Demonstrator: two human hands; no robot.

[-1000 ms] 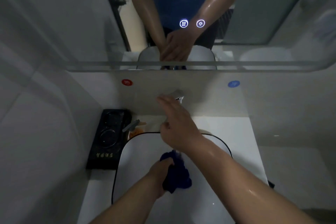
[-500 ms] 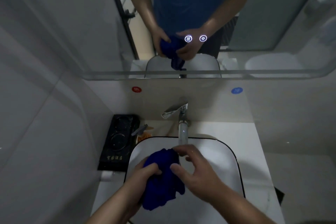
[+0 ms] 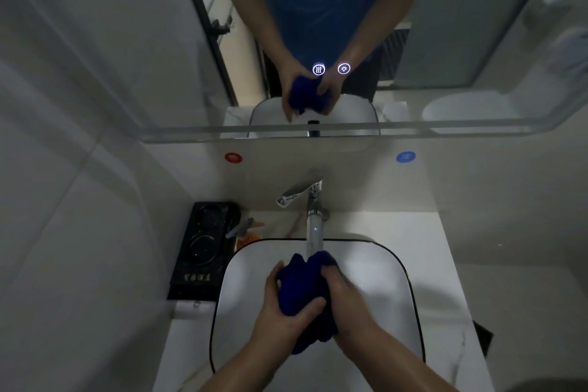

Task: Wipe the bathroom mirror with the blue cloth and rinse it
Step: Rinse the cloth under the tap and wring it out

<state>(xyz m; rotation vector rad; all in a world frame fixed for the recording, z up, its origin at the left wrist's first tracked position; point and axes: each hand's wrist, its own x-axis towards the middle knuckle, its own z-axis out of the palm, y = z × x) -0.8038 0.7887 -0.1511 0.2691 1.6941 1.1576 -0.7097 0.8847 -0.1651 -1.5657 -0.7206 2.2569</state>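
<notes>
The blue cloth (image 3: 302,289) is bunched up over the white sink basin (image 3: 381,293), its top edge under the stream of water running from the chrome tap (image 3: 313,200). My left hand (image 3: 283,312) grips the cloth from the left and below. My right hand (image 3: 350,302) grips it from the right. The mirror (image 3: 318,25) fills the upper wall and reflects both hands and the cloth.
A black box (image 3: 203,251) stands on the counter left of the basin, with an orange item (image 3: 248,237) beside it. Red (image 3: 233,157) and blue (image 3: 405,156) round stickers mark the wall under the mirror. Two lit touch icons (image 3: 331,69) glow on the glass.
My right hand has left the tap handle and come down onto the cloth. Water now runs from the tap, and both hands have lifted the cloth under the stream.
</notes>
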